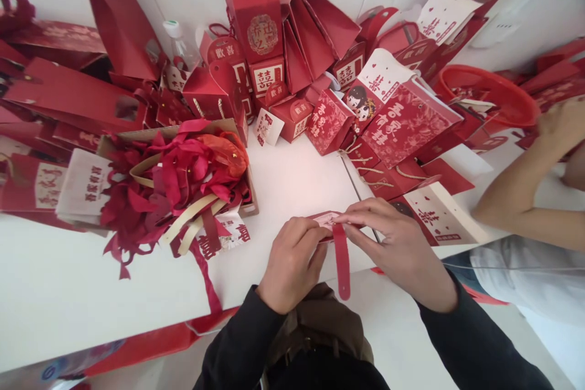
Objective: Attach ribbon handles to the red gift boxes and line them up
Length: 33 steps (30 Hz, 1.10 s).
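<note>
At the table's front edge, both hands work close together on a small red gift box (323, 218), mostly hidden by my fingers. My left hand (292, 262) is closed on its left side, thumb and fingers pinching the edge. A red strap (342, 265) with a small hole near its lower end hangs down from the box. My right hand (397, 250) is closed too, its thumb and fingertips pinching the strap's upper end against the box. How the strap is joined there is hidden by the fingers.
Left of my hands stands a cardboard box (250, 207) heaped with red ribbons (169, 177) and straps. Red gift boxes (262, 24) and bags (409, 119) crowd the back. A red basket (512, 97) sits at right, near another person's bent arm (512, 195).
</note>
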Available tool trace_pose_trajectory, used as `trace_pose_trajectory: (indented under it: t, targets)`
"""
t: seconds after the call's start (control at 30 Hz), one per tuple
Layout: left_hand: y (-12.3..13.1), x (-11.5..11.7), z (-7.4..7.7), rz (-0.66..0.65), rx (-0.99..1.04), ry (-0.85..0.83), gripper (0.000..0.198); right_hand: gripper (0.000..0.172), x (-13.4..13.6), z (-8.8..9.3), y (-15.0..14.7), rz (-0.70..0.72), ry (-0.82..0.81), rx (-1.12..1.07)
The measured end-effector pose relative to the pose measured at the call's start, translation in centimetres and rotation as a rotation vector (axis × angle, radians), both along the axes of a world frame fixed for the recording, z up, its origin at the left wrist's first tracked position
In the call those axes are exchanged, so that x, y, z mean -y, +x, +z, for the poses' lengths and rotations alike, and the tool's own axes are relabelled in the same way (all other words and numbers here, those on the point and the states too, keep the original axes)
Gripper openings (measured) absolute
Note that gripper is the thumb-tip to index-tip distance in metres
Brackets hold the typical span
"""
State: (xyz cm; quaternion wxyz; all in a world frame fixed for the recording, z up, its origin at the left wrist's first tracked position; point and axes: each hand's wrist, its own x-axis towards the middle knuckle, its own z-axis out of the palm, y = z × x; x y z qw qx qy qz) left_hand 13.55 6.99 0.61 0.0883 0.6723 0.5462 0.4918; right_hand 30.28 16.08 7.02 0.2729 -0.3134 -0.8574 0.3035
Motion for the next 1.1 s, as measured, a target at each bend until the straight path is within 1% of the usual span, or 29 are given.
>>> trace_pose_trajectory:
  t: [0.13,0.27,0.47,0.63,0.73,0.9,1.03,1.1]
  targets:
    - [-0.1,0.1,0.0,-0.019,0.013,-0.006,0.012,0.019,-0.5,0.1,0.2,0.034,-0.032,0.037]
    - [-0.2,0.3,-0.1,-0.050,0.043,-0.039,0.011,0.018,-1.1,0.7,0.5,0.113,-0.104,0.118]
    - [-0.3,0.5,0.0,-0.067,0.087,-0.090,0.013,0.017,-1.6,1.5,0.4,0.179,-0.100,0.169]
    - [-0.4,0.3,-0.1,-0.099,0.093,-0.079,0.015,0.025,-1.9,1.5,0.2,0.227,-0.126,0.180]
    - [-0.5,0.4,-0.4,-0.112,0.117,-0.072,0.016,0.029,-2.1,1.5,0.3,0.255,-0.120,0.199]
    - [-0.6,0.5,-0.7,-0.123,0.168,-0.111,0.017,0.029,-2.2,1.4,0.3,0.306,-0.095,0.182]
    - [-0.6,0.4,-0.8,-0.130,0.183,-0.103,0.014,0.024,-2.6,1.3,0.3,0.342,-0.042,0.183]
    - [-0.6,0.3,-0.9,-0.137,0.191,-0.103,0.012,0.021,-2.8,1.3,0.3,0.361,-0.041,0.185]
